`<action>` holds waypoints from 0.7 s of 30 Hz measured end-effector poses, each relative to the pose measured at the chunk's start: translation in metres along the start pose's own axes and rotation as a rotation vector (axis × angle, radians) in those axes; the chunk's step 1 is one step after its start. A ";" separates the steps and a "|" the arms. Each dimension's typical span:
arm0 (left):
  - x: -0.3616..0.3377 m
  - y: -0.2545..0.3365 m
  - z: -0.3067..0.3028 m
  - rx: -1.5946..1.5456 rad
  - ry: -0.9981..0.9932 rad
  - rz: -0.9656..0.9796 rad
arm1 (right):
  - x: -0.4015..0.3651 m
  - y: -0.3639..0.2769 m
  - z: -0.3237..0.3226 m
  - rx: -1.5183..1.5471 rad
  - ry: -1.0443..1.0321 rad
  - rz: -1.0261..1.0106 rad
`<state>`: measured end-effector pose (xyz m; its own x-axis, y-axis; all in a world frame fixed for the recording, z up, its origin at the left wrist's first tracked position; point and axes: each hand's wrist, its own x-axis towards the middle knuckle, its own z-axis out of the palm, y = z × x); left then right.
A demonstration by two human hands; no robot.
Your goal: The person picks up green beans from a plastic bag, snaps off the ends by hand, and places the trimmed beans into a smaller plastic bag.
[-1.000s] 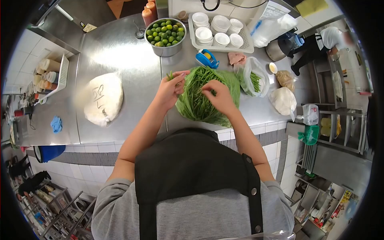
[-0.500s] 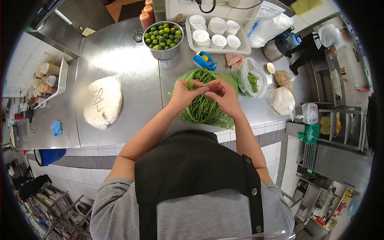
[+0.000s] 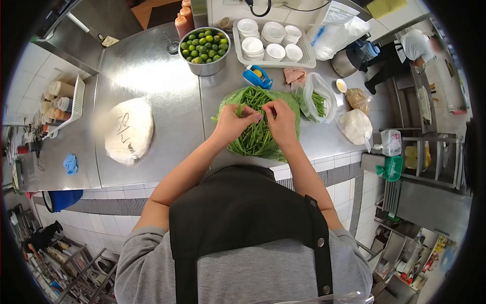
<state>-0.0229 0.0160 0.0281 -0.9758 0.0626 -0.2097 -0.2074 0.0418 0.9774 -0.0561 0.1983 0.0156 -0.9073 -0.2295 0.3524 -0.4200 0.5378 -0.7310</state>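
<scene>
A green plastic bag [image 3: 289,153] lies open on the steel counter, full of green beans [image 3: 253,139]. Over the pile, my left hand [image 3: 234,123] is closed with fingertips pinched, and green bean ends poke out around its fingers. Just to its right, my right hand [image 3: 281,124] hovers over the same beans with thumb and fingertips drawn together. Whatever it pinches is too small to make out. A small gap separates the two hands' fingertips. Right of the pile, a clear plastic bag [image 3: 329,93] holds more green beans.
Behind the beans are a blue tape dispenser [image 3: 257,77], a pot of limes [image 3: 204,48] and a white tray [image 3: 304,63] with stacked small dishes. A filled white bag [image 3: 129,130] lies to the left. More bags [image 3: 356,126] sit at right. Another person [image 3: 405,50] stands far right.
My right hand has drawn slightly back from my left fingertips, its fingers now pointing more upward. The left hand stays nearly in place over the beans.
</scene>
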 end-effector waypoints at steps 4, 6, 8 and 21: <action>0.004 0.005 -0.006 -0.237 0.108 0.025 | -0.007 0.004 -0.006 0.231 -0.173 0.262; 0.006 0.013 -0.015 -0.198 0.177 0.013 | -0.008 0.002 -0.012 0.462 -0.302 0.394; 0.010 0.011 -0.017 -0.202 0.190 0.032 | -0.007 -0.009 -0.021 0.740 -0.413 0.500; 0.017 -0.018 -0.030 -0.693 0.260 -0.078 | -0.005 -0.028 -0.025 0.959 -0.351 0.383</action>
<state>-0.0381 -0.0139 0.0077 -0.9237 -0.1565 -0.3497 -0.1893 -0.6072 0.7717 -0.0395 0.2050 0.0491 -0.8730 -0.4826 -0.0707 0.1874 -0.1981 -0.9621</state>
